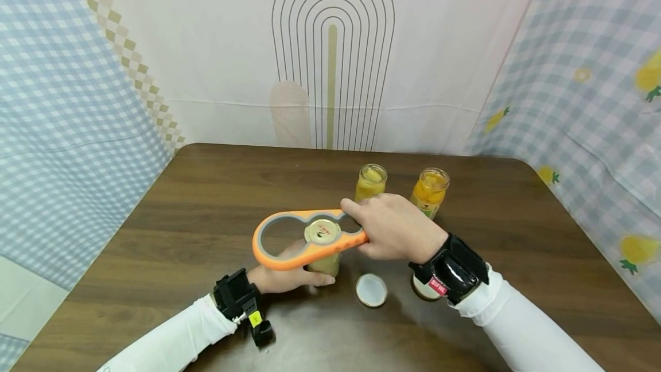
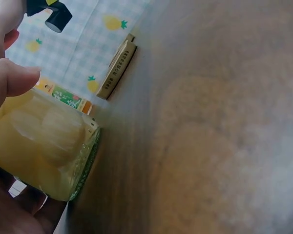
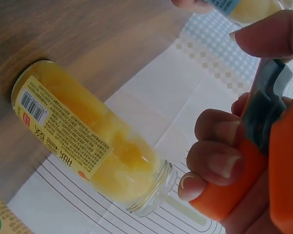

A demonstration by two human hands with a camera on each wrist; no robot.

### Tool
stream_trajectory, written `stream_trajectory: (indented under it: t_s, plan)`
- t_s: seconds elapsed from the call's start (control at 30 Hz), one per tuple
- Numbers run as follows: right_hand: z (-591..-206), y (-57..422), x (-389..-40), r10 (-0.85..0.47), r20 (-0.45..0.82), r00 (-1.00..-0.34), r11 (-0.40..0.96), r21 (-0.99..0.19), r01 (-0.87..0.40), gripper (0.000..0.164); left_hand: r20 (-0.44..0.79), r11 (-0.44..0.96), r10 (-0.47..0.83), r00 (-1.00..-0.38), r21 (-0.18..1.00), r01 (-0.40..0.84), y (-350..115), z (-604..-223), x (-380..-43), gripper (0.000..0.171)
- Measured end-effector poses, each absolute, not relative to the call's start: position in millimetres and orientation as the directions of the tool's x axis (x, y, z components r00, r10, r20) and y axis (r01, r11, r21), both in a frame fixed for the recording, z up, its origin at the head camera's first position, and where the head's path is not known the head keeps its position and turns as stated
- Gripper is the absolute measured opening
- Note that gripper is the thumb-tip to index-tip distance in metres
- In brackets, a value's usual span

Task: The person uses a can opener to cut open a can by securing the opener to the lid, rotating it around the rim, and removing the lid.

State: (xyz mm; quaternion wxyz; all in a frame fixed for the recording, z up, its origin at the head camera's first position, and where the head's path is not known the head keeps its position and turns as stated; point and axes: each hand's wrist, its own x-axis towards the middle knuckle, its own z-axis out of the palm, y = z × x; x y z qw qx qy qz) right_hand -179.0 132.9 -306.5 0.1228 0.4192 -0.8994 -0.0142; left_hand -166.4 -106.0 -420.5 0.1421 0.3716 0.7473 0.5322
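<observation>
In the head view, my left hand (image 1: 281, 279) grips a glass jar (image 1: 326, 267) with a gold lid (image 1: 322, 231) near the middle of the table. Pale fruit pieces fill that jar (image 2: 44, 141) in the left wrist view, thumb and fingers wrapped round its sides. My right hand (image 1: 396, 227) holds an orange jar opener (image 1: 281, 263) with grey inner edges by its right end. The lid shows through the opener's middle opening; whether the edges touch it I cannot tell. Curled fingers clasp the orange handle (image 3: 234, 183) in the right wrist view.
Behind my right hand stand two lidless jars, one of pale yellow fruit (image 1: 370, 182) and one of orange fruit (image 1: 430, 191). An upturned lid (image 1: 371, 290) lies on the table (image 1: 206, 217) in front; another lid (image 1: 426, 290) sits partly under my right wrist.
</observation>
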Motion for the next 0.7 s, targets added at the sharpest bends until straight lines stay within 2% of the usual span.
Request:
stream_trajectory:
  t_s: [0.23,0.7]
  plan:
    - [-307.1,132.7,-179.5,-0.761,0.223,-0.609,0.643,0.139,-0.753,0.034,0.158,0.168,0.731,-0.664,0.901,0.399,-104.4,-419.8,-166.9,0.079]
    - [-307.4,132.4,-183.7,-0.792,0.254,-0.555,0.607,0.229,-0.761,0.035,0.134,0.140,0.746,-0.652,0.926,0.351,-104.7,-420.7,-169.0,0.082]
